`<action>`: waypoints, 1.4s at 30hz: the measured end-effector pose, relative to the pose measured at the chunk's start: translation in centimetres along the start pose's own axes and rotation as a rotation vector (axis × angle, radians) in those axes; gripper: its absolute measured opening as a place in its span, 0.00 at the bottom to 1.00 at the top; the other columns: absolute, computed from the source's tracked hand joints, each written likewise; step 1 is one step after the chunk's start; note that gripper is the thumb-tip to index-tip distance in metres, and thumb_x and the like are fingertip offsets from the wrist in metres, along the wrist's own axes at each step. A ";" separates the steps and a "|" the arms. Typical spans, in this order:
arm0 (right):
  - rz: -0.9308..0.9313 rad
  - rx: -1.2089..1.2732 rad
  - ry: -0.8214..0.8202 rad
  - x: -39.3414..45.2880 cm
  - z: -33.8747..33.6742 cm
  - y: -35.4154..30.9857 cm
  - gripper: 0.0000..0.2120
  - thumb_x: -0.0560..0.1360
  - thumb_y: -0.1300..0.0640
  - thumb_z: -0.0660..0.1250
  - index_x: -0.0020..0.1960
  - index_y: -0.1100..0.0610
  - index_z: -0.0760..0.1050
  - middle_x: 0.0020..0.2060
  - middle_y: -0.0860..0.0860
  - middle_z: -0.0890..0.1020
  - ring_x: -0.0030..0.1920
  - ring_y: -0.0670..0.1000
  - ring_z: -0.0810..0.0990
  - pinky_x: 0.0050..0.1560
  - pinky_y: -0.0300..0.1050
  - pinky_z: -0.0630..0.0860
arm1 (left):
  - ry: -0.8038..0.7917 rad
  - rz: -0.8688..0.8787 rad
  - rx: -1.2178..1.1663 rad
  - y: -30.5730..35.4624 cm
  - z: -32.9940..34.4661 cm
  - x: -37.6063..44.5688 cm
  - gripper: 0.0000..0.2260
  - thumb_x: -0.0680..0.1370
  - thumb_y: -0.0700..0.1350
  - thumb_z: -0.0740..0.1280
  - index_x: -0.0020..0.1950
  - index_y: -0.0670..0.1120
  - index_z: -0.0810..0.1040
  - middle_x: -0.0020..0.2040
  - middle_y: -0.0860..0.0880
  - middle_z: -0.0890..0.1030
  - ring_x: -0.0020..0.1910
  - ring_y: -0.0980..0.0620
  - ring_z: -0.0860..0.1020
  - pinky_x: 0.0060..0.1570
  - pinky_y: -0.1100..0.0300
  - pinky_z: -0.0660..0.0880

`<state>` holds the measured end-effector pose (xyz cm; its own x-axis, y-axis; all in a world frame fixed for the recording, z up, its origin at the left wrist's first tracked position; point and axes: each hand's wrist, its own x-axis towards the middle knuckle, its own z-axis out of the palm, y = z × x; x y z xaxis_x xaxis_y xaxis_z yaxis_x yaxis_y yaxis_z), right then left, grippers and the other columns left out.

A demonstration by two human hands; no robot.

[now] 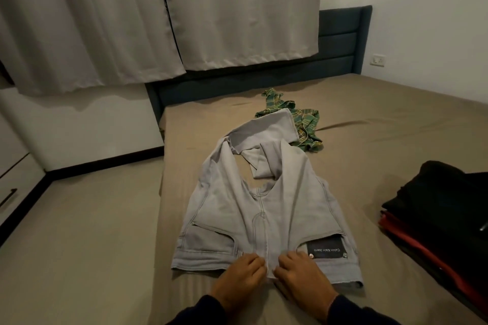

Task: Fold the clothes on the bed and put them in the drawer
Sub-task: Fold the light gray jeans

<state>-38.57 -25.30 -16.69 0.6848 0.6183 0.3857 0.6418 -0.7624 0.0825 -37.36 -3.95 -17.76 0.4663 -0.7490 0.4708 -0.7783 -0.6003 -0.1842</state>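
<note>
Head view: grey jeans spread flat on the bed, waistband nearest the person, legs bent back towards a crumpled green plaid garment. Left hand and right hand both pinch the waistband at its centre, fingers curled. Folded black and red clothes stacked at right.
</note>
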 end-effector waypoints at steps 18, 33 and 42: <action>0.406 0.141 -0.245 0.1 -0.4 0.9 0.33 0.75 0.24 0.53 0.73 0.40 0.70 0.74 0.47 0.72 0.73 0.56 0.71 0.69 0.63 0.57 | -0.484 -0.550 -0.051 -1.6 -0.8 0.6 0.26 0.82 0.63 0.50 0.75 0.53 0.69 0.74 0.55 0.71 0.73 0.50 0.70 0.68 0.41 0.56; 0.584 0.175 -0.461 -0.8 -1.5 3.3 0.32 0.76 0.23 0.39 0.77 0.29 0.37 0.77 0.39 0.36 0.80 0.57 0.35 0.74 0.69 0.35 | -0.639 -0.771 -0.094 -2.1 -2.6 1.4 0.42 0.64 0.79 0.30 0.78 0.67 0.41 0.82 0.52 0.45 0.80 0.42 0.41 0.69 0.26 0.37; 1.049 0.066 -0.145 -0.8 -4.6 8.4 0.29 0.74 0.28 0.58 0.62 0.49 0.71 0.64 0.52 0.75 0.59 0.54 0.75 0.57 0.49 0.76 | -0.641 -0.728 -0.046 -3.9 -4.2 5.7 0.42 0.67 0.74 0.49 0.76 0.53 0.61 0.74 0.46 0.65 0.73 0.42 0.63 0.71 0.38 0.56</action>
<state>-35.30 -33.08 -12.10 0.9387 -0.3230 0.1208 -0.2800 -0.9183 -0.2798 -33.39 -4.71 -10.72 0.9702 -0.2179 -0.1062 -0.2184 -0.9758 0.0068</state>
